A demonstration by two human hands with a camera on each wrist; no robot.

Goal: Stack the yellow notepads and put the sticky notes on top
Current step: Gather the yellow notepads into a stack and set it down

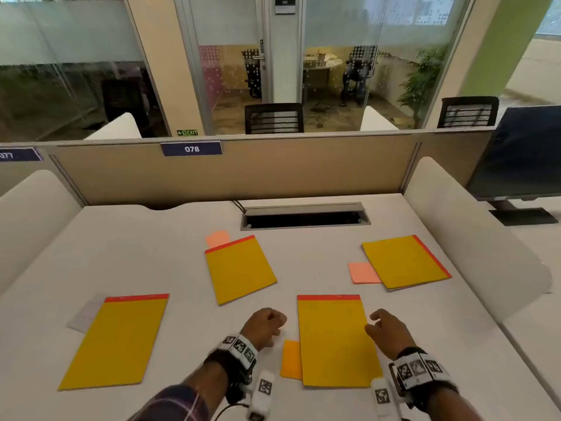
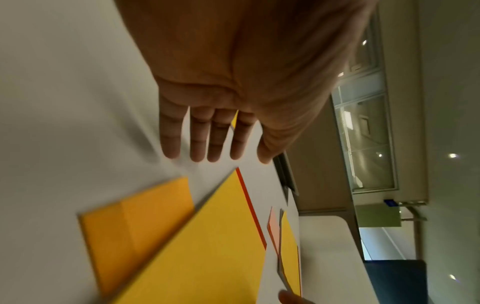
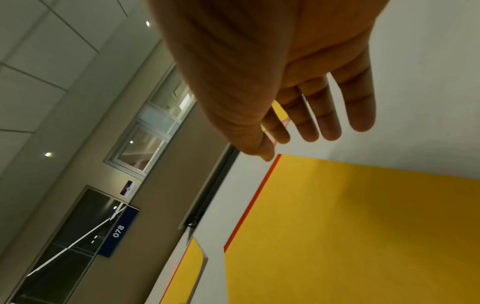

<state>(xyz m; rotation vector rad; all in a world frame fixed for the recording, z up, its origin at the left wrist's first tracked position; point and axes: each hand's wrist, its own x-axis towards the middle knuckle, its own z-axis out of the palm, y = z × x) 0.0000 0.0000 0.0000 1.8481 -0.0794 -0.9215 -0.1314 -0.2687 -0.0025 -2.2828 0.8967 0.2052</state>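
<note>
Several yellow notepads with red top bands lie apart on the white desk: one near left (image 1: 117, 341), one mid-desk (image 1: 239, 270), one near centre (image 1: 335, 341) (image 2: 207, 246) (image 3: 350, 226), one far right (image 1: 405, 261). An orange sticky pad (image 1: 291, 360) (image 2: 137, 226) lies against the near centre notepad's left edge. A pink sticky pad (image 1: 362, 273) touches the far right notepad, and another (image 1: 218, 237) peeks from behind the mid-desk one. My left hand (image 1: 267, 325) (image 2: 215, 148) hovers left of the near centre notepad, fingers relaxed, holding nothing. My right hand (image 1: 384, 328) (image 3: 309, 131) hovers at its right edge, also holding nothing.
A white paper (image 1: 86, 312) sticks out from under the near left notepad. An open cable hatch (image 1: 305, 217) sits at the back of the desk, below a beige partition (image 1: 230, 174). White side dividers flank the desk, and a monitor (image 1: 522, 153) stands beyond the right one.
</note>
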